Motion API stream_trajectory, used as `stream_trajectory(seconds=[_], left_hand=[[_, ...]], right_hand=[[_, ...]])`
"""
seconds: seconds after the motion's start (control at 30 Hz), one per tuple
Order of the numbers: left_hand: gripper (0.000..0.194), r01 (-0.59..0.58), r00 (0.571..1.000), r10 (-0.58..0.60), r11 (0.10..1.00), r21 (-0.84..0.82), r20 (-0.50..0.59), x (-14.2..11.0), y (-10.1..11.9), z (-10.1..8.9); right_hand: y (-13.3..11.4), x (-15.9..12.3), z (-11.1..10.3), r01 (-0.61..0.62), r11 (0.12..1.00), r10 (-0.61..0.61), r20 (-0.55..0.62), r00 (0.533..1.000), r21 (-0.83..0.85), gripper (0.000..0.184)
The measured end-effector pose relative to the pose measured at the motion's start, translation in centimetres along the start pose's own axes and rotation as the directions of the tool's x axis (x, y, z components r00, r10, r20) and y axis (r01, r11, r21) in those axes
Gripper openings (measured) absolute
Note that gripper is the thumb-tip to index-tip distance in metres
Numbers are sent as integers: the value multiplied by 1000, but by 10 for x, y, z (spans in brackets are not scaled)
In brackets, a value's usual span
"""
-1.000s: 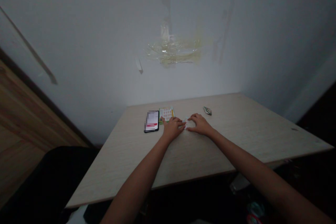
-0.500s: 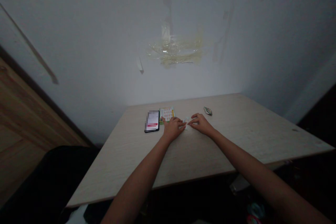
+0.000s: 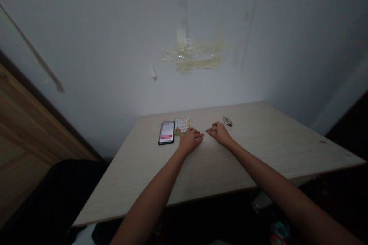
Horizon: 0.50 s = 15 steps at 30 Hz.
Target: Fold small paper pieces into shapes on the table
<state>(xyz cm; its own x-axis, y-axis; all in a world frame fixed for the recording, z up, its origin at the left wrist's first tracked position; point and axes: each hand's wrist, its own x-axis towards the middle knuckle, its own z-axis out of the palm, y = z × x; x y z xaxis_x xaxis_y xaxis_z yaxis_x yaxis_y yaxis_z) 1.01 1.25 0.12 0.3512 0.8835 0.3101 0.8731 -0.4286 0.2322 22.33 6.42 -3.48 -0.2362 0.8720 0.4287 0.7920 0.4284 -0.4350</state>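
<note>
White patterned paper-like piece (image 3: 203, 137), just one, lies on the pale wood-grain table (image 3: 138, 168) between two bare hands; its left part is hidden under fingers, and its print is too small to read. The left hand (image 3: 189, 140) is spread, unclenched, fingertips on the piece, partly covering one colourful printed card (image 3: 184, 123). The right hand (image 3: 221, 134) has thumb and forefinger close together at the piece's right edge; whether they grip it, I cannot tell. One black-edged phone (image 3: 166, 133), screen partly pixelated, and one small, dark multicoloured object (image 3: 227, 121), unclear in kind, lie nearby.
</note>
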Motion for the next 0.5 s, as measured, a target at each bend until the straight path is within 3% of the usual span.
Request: stream_trajectory(seconds=[0.5], left_hand=[[25,11,1000,-10,1000,-11,13,0,0,1]], right_hand=[[-1,5,2,-18,994,17,-7,1000,-109,27]])
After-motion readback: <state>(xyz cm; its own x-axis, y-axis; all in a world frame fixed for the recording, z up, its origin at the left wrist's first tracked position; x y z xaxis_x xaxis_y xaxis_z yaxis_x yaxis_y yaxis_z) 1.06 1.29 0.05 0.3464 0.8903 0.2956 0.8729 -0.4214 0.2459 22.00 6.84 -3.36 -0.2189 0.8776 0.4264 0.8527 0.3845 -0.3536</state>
